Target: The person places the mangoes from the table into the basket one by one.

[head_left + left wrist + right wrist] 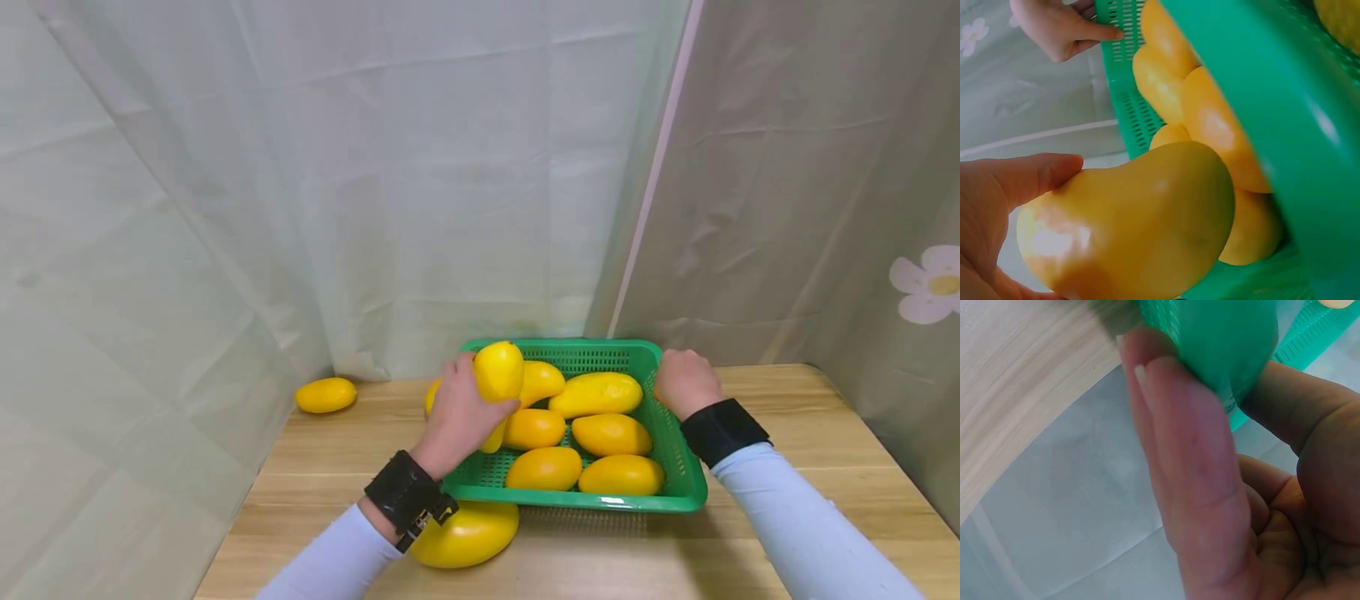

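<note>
My left hand (461,412) holds a yellow mango (499,372) above the left part of a green plastic basket (585,500). In the left wrist view the thumb lies on one side of this mango (1141,219), with fingers on the other side. Several more mangoes (611,435) lie inside the basket; the left hand partly hides those on the left. At the basket's right side, my right hand (686,383) grips the rim. Close up in the right wrist view, that rim (1229,344) is pinched between thumb and fingers.
A large yellow mango (468,537) lies on the wooden table (780,417) before the basket, below the left wrist. Another mango (326,395) sits at the table's far left corner. Pale curtains (465,183) hang behind and at both sides.
</note>
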{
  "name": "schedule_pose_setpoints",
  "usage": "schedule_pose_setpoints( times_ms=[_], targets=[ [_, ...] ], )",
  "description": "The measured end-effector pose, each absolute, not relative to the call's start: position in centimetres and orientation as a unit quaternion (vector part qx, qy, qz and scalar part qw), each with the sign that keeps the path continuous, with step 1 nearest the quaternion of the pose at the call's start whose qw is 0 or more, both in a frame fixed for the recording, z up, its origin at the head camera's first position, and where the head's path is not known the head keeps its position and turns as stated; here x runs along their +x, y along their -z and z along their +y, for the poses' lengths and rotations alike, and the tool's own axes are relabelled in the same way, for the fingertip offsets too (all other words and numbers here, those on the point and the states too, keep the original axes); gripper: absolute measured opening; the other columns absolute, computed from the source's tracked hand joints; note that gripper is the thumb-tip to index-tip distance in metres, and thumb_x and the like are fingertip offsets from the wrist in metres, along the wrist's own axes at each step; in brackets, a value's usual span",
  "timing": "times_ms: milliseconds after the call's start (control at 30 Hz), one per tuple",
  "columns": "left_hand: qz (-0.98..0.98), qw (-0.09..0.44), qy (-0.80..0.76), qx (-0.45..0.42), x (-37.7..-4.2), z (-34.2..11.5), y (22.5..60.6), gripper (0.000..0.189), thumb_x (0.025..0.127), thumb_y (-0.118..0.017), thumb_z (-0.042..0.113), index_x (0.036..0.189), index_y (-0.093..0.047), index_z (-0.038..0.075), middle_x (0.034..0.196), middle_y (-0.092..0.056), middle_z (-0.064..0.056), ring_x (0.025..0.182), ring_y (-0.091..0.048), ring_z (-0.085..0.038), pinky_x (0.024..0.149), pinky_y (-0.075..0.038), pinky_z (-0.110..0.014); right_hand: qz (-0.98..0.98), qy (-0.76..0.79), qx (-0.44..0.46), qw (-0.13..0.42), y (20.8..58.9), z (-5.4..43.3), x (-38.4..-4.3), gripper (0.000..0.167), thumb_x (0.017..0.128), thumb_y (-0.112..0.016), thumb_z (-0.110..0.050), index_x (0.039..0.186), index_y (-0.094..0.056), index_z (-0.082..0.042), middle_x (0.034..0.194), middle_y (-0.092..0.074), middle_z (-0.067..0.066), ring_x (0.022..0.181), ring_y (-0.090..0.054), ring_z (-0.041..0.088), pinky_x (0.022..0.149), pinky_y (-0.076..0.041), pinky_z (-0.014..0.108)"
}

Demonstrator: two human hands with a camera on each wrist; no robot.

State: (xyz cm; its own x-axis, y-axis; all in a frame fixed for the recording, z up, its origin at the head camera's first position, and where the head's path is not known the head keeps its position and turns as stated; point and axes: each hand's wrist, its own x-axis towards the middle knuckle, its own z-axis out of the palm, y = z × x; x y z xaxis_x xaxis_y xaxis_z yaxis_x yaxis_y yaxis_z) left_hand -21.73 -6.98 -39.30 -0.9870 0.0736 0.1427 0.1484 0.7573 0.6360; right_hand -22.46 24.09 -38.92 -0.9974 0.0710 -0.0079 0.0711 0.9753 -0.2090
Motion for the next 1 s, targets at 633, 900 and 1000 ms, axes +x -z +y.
schedule_pose_setpoints(
  times_ms=[633,900,1000],
  targets=[
    [-0.98,0.015,0.196,-0.043,-21.2,-6.1,40.3,0.085,0.067,-0.075,0.055,0.122,-0.04,0.0,0.082,-0.051,-0.006,0.055,-0.05,-0.016,0.043,-0.04,-0.026,0.994,0.104,0.043,0.003,38.9,24.3,-22.7,0.009,0.077,-0.055,-0.001,0.077,-0.059,0.007,0.072,-0.059,0.02,0.061,-0.056,0.031,0.053,-0.049,0.042],
    [-0.984,-0.007,0.174,-0.043,-21.0,-5.9,40.7,0.093,0.068,-0.074,0.053,0.131,-0.034,-0.002,0.071,-0.055,-0.007,0.049,-0.05,-0.015,0.041,-0.04,-0.027,0.994,0.105,0.04,0.001,38.9,24.2,-22.6,0.009,0.077,-0.056,-0.001,0.076,-0.059,0.007,0.072,-0.06,0.021,0.061,-0.058,0.033,0.053,-0.05,0.044],
    [-0.985,-0.016,0.163,-0.048,-21.1,-5.9,40.9,0.097,0.069,-0.075,0.052,0.135,-0.032,-0.004,0.078,-0.059,-0.01,0.054,-0.052,-0.016,0.046,-0.042,-0.026,0.994,0.103,0.042,0.004,38.9,24.1,-22.6,0.009,0.076,-0.056,-0.001,0.077,-0.059,0.007,0.073,-0.06,0.021,0.062,-0.058,0.033,0.054,-0.05,0.044]
  ],
)
